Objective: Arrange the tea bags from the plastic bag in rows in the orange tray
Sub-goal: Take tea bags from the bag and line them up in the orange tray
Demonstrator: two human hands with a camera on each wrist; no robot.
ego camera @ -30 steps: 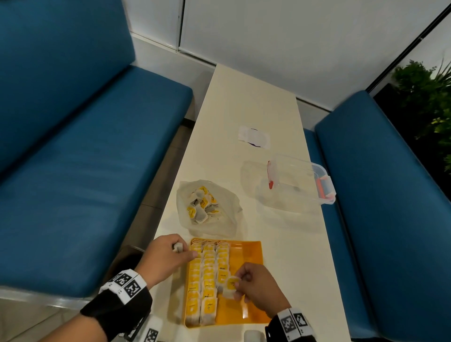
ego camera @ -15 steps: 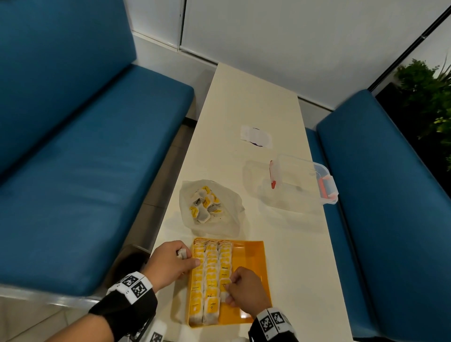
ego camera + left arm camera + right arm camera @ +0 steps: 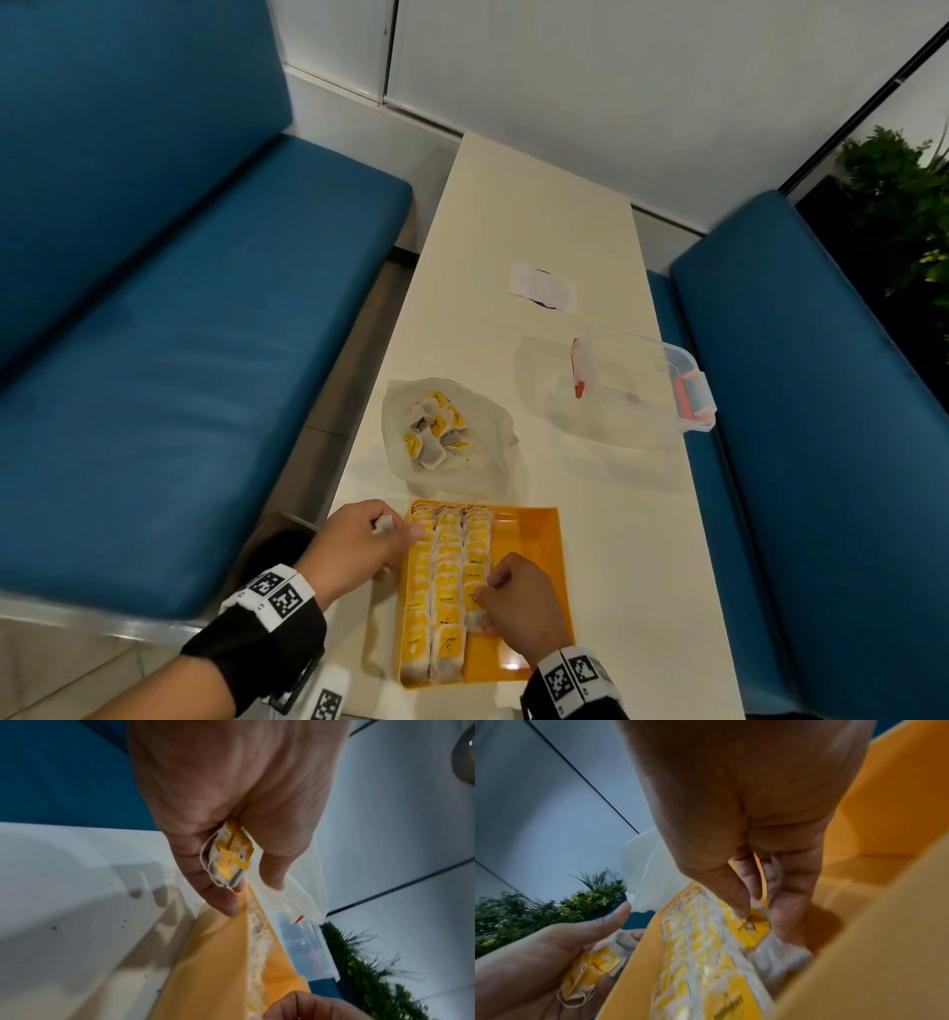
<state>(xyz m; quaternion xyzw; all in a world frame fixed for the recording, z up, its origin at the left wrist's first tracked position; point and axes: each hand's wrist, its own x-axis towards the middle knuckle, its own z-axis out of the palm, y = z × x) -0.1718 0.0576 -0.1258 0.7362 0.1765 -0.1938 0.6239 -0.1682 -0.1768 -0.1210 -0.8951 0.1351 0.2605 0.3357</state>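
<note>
Yellow-tagged paper tea bags (image 3: 448, 575): three rows in shallow orange plastic tray (image 3: 534, 545), more in clear plastic bag (image 3: 447, 437) beyond tray. Our right hand (image 3: 518, 606) pinches bag into third row; left hand (image 3: 231, 805) grips spares beside tray. Next: release, fetch spare.

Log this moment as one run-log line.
left hand: holds spare tea bags | right hand: fingers setting tea bag into third row | orange tray: part filled | plastic bag: bags remain

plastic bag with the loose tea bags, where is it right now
In the head view the plastic bag lies open on the table, just beyond the far edge of the orange tray and left of the clear container.
</note>
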